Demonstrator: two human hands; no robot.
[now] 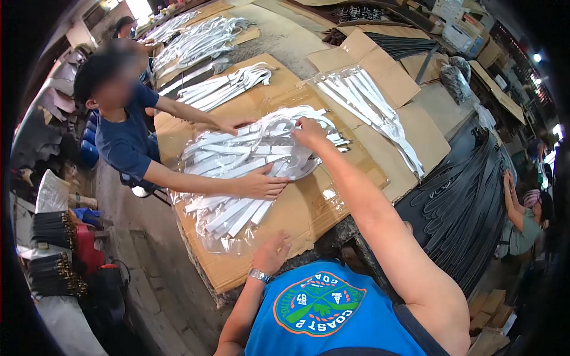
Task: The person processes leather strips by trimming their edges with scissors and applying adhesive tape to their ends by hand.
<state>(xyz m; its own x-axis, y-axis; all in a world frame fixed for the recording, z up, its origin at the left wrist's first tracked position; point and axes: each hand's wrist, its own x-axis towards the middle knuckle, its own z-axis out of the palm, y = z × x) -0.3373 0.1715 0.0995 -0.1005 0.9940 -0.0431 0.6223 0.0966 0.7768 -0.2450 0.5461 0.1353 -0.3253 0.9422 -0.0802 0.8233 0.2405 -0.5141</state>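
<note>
My right hand (309,132) reaches across to the far right part of a pile of white straps (237,155), its fingers pinched together at the clear plastic around them. What sits between those fingers is too small to name. My left hand (272,254), with a watch at the wrist, rests on the cardboard (297,228) near the table's front edge, holding nothing. Clear plastic film (228,244) lies under and around the straps. A co-worker's two hands (261,183) press on the pile from the left.
More white straps (228,86) lie behind the pile, and another bundle (374,113) lies on cardboard at the right. Black straps (457,204) cover the right side. A co-worker (127,127) is at the left; another person (525,222) is at the far right.
</note>
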